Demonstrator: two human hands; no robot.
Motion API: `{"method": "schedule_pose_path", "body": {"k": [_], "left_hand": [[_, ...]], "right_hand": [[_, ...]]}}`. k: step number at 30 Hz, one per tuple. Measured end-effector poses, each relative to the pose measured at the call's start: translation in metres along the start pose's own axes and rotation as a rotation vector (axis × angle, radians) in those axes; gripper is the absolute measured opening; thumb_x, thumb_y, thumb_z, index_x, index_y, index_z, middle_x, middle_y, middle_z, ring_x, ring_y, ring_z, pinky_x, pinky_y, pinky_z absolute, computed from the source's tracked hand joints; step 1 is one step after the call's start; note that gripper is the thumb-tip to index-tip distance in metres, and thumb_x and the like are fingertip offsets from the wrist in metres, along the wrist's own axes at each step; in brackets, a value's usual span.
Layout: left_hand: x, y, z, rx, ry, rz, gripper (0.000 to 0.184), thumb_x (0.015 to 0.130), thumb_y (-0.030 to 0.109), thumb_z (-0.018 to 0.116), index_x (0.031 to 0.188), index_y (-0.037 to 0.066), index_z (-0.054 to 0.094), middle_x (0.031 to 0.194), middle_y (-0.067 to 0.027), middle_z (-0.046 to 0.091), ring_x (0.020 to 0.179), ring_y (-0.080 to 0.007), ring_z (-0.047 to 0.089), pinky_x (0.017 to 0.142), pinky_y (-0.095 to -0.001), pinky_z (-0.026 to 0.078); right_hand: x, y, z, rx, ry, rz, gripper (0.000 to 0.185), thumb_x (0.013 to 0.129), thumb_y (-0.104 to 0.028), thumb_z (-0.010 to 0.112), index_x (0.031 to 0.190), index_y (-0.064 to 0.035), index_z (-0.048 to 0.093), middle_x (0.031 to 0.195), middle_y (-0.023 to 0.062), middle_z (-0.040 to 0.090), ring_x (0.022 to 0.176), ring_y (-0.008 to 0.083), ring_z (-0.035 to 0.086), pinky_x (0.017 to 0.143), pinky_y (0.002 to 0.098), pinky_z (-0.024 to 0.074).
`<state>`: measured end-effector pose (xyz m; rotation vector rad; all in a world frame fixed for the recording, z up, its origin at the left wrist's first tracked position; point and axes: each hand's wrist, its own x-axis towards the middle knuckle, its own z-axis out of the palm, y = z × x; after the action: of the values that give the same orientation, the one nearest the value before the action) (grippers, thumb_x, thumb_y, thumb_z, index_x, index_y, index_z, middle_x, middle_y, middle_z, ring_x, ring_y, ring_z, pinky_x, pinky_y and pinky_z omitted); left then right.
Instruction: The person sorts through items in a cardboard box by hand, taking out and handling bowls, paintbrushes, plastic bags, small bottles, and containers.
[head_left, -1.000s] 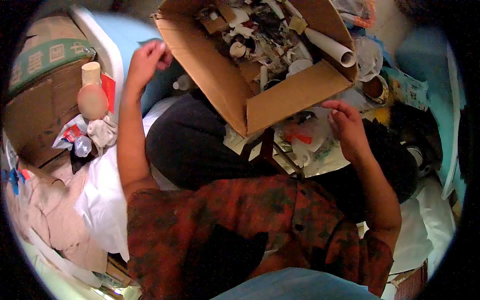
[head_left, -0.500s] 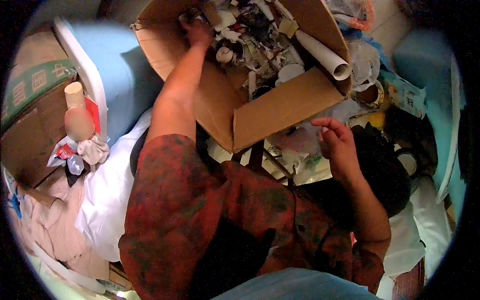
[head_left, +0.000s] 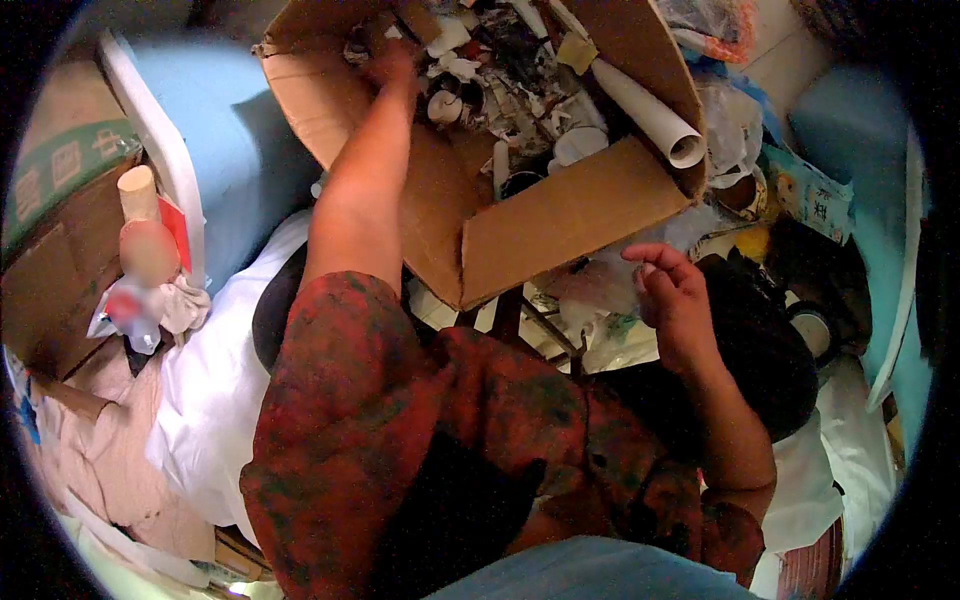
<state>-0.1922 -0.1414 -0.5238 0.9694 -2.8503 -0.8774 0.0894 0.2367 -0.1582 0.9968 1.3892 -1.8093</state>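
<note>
My left hand (head_left: 394,66) reaches into the far left part of an open cardboard box (head_left: 560,225), among mixed scraps (head_left: 500,85). It is blurred, and its fingers are partly hidden, so what they hold cannot be made out. Close by lie a whitish crumpled piece (head_left: 452,66) and a round white roll-like thing (head_left: 445,106). In front of the box's near flap, my right hand (head_left: 678,305) hovers with fingers loosely bent and the index finger apart from the thumb. Nothing shows between them. A long white paper tube (head_left: 648,112) leans inside the box's right side.
Clear plastic bags (head_left: 728,125) and a roll of tape (head_left: 812,328) lie at the right. White sacking (head_left: 225,390) and a cardboard carton (head_left: 60,240) are at the left. Light-blue panels (head_left: 235,140) with white edges stand on both sides.
My left hand has shifted slightly right and nearer to me within the box. My right hand stays almost where it was. The view has tilted a little.
</note>
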Motion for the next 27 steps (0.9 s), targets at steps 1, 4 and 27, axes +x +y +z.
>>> {"method": "schedule_pose_path", "body": {"k": [1, 4, 27], "left_hand": [[0.008, -0.007, 0.002, 0.099, -0.068, 0.027, 0.077, 0.074, 0.040, 0.062, 0.132, 0.003, 0.026, 0.120, -0.0207, 0.045, 0.109, -0.0376, 0.044, 0.091, -0.0420, 0.039], [0.047, -0.031, 0.013, 0.516, -0.436, 0.352, 0.067, 0.078, 0.035, 0.057, 0.133, 0.009, 0.029, 0.123, -0.0149, 0.047, 0.111, -0.0335, 0.047, 0.090, -0.0400, 0.041], [-0.005, 0.071, -0.059, -0.852, -0.716, -0.351, 0.075, 0.069, 0.041, 0.069, 0.130, 0.009, 0.041, 0.136, -0.0158, 0.032, 0.124, -0.0311, 0.031, 0.100, -0.0487, 0.025]], "right_hand": [[0.000, 0.001, 0.000, -0.012, -0.003, -0.004, 0.018, 0.086, -0.009, 0.045, 0.099, -0.0063, 0.057, 0.064, -0.0078, 0.040, 0.049, 0.0017, 0.030, 0.043, 0.0177, 0.0220], [0.002, 0.002, -0.001, -0.045, 0.006, -0.015, 0.018, 0.086, -0.009, 0.045, 0.098, -0.0065, 0.057, 0.063, -0.0077, 0.039, 0.049, 0.0020, 0.029, 0.043, 0.0179, 0.0220], [0.003, -0.002, 0.000, -0.080, 0.003, -0.005, 0.021, 0.087, -0.007, 0.043, 0.097, -0.0070, 0.060, 0.061, -0.0063, 0.044, 0.050, 0.0027, 0.033, 0.044, 0.0192, 0.0239]]}}
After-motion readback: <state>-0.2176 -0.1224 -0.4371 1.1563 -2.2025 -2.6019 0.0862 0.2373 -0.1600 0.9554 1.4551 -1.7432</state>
